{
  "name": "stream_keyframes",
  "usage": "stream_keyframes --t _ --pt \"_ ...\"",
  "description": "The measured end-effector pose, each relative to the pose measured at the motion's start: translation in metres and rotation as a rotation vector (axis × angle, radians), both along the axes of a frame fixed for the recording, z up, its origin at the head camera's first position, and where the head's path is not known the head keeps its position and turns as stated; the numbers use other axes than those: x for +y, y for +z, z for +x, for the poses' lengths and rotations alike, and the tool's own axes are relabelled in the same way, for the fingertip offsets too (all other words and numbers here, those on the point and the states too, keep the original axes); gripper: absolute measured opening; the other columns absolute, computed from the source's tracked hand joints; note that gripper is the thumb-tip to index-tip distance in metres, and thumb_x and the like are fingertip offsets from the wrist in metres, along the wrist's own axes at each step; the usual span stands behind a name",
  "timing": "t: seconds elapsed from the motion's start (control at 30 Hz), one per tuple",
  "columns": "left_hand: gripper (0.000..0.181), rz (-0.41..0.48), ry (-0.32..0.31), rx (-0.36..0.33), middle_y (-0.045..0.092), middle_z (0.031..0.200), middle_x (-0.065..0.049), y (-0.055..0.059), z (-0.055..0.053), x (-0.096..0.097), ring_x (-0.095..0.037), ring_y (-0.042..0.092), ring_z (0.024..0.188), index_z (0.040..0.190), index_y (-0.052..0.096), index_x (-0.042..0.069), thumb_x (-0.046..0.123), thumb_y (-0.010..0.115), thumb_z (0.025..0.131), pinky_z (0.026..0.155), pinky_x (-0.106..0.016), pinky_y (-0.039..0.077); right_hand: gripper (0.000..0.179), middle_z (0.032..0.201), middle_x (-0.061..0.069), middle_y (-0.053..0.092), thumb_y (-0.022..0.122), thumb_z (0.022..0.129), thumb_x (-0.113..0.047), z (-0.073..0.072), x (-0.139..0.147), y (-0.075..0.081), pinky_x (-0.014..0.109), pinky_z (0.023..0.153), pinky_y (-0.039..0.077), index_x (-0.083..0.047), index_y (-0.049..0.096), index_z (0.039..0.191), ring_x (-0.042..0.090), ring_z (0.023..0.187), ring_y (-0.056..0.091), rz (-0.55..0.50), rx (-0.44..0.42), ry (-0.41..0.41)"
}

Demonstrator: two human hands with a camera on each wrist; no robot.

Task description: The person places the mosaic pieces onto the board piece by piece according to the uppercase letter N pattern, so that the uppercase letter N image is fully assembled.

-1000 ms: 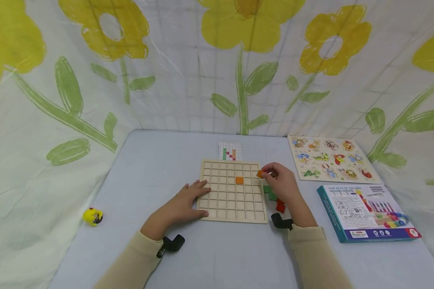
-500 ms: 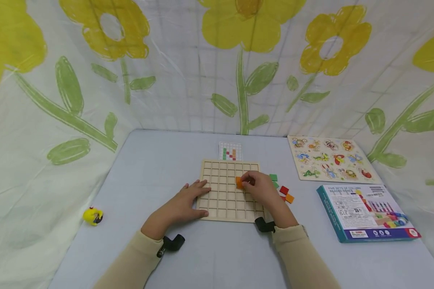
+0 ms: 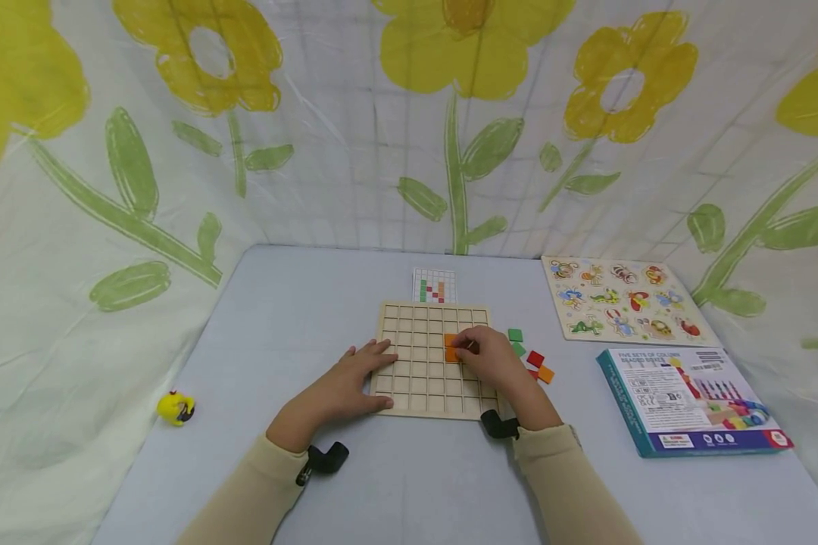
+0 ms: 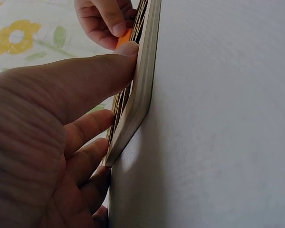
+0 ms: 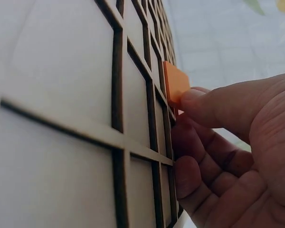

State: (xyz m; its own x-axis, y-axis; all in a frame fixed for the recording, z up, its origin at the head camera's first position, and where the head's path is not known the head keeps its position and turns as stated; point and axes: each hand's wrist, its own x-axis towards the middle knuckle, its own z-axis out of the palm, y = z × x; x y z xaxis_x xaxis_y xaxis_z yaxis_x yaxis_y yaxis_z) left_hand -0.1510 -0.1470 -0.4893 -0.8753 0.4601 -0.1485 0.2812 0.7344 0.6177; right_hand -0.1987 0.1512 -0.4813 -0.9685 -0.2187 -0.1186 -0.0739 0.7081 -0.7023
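A wooden grid board [image 3: 409, 390] lies in the middle of the table in the head view. My left hand [image 3: 348, 382] rests along its left edge, fingers spread over the rim and thumb near the front corner. Over the board, my right hand [image 3: 496, 357] pinches an orange square tile [image 5: 175, 83] between thumb and fingers, right at a cell of the grid. Directly behind that tile, a second orange tile [image 3: 449, 339] sits in a cell. In the right wrist view the held tile stands slightly proud of the grid, and fingertips hide its lower side.
Loose green [image 3: 514, 334], red [image 3: 535, 359] and orange tiles [image 3: 546, 375] lie right of the board. Behind it is a pattern card [image 3: 434, 285]. An insect puzzle board [image 3: 623, 299] and a flat box [image 3: 695, 401] stand right, a yellow toy [image 3: 175, 408] left.
My right hand has moved left from the board's right edge with the orange tile, to the cell in front of the first orange tile. My left hand has stayed put.
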Motion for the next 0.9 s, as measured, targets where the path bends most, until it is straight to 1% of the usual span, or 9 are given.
stream_keyframes --t 0.13,0.33,0.5,0.6,0.73,0.8,0.9 --pt "0.077 -0.003 0.000 0.004 0.030 0.181 -0.004 0.000 -0.001 0.001 -0.031 0.020 0.170 0.163 0.053 0.015 0.034 0.086 0.095 0.140 -0.055 0.012 0.013 0.114 0.005 0.073 0.074 0.104 -0.011 0.000 0.001 0.000 0.039 0.091 0.060 -0.015 0.082 0.113 0.023 0.097 0.061 0.022 0.011 0.006" --pt "0.077 -0.002 -0.002 0.008 0.029 0.181 -0.004 -0.001 -0.002 0.002 -0.030 0.020 0.170 0.163 0.053 0.016 0.034 0.086 0.095 0.140 -0.055 0.012 0.011 0.111 0.005 0.073 0.075 0.103 -0.010 -0.001 0.002 0.000 0.042 0.096 0.061 -0.014 0.082 0.111 0.023 0.098 0.062 0.045 0.031 0.030" --pt "0.077 -0.007 -0.004 0.012 0.030 0.181 -0.004 -0.002 -0.002 0.001 -0.031 0.020 0.170 0.163 0.053 0.016 0.034 0.086 0.095 0.140 -0.055 0.012 0.015 0.119 0.006 0.074 0.071 0.106 -0.013 -0.001 0.011 0.004 0.043 0.096 0.059 -0.013 0.080 0.118 0.023 0.103 0.063 0.009 0.025 0.028" --pt "0.077 -0.004 -0.005 0.011 0.031 0.180 -0.006 -0.003 -0.002 0.000 -0.032 0.021 0.170 0.162 0.054 0.015 0.033 0.087 0.095 0.140 -0.056 0.013 0.020 0.123 0.010 0.074 0.068 0.108 -0.014 0.000 0.027 0.010 0.044 0.095 0.059 -0.010 0.078 0.125 0.025 0.106 0.065 -0.013 0.034 0.004" --pt "0.077 -0.004 -0.011 0.012 0.032 0.180 -0.007 -0.004 -0.001 0.000 -0.033 0.022 0.169 0.162 0.054 0.015 0.033 0.086 0.095 0.140 -0.057 0.013 0.024 0.119 0.012 0.073 0.066 0.110 -0.017 0.002 0.060 0.015 0.038 0.083 0.057 -0.009 0.076 0.130 0.026 0.100 0.065 -0.003 0.039 -0.068" --pt "0.076 -0.005 -0.014 0.019 0.032 0.180 -0.007 -0.004 -0.001 -0.001 -0.034 0.023 0.169 0.162 0.054 0.015 0.033 0.086 0.095 0.140 -0.057 0.014 0.026 0.115 0.012 0.072 0.065 0.110 -0.019 0.005 0.078 0.016 0.034 0.077 0.056 -0.009 0.074 0.132 0.026 0.096 0.063 0.005 0.020 -0.111" --pt "0.076 0.000 -0.016 0.028 0.032 0.180 -0.008 -0.003 0.000 -0.002 -0.035 0.023 0.169 0.162 0.054 0.014 0.033 0.086 0.095 0.139 -0.058 0.014 0.028 0.112 0.013 0.069 0.065 0.110 -0.022 0.012 0.101 0.015 0.031 0.071 0.054 -0.009 0.073 0.133 0.027 0.094 0.061 0.022 -0.018 -0.162"
